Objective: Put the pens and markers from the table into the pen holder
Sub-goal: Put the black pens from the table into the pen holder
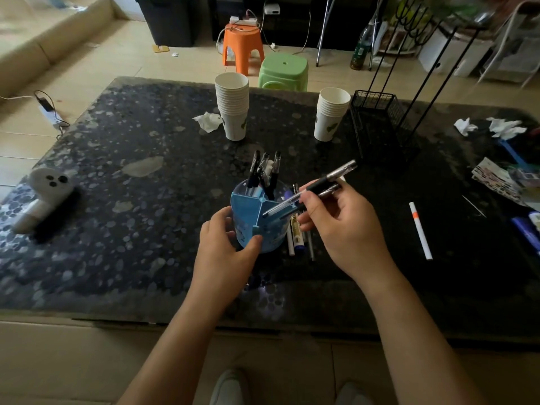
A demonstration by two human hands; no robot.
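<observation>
A round blue pen holder (247,206) with inner dividers stands near the middle of the dark table (117,229). Several black pens (264,171) stand upright in its far compartment. My left hand (226,247) grips the holder's near side. My right hand (342,226) holds two pens (330,182) tilted, their tips over the holder's right compartment. A few pens and markers (298,235) lie on the table right of the holder, partly under my right hand. A white marker with an orange band (420,230) lies further right.
Two stacks of paper cups (232,106) (331,115) stand behind the holder. A black wire rack (377,118) is at the back right. Crumpled tissues (496,127) and papers (502,179) lie at the right edge. A white device (43,194) sits at the left.
</observation>
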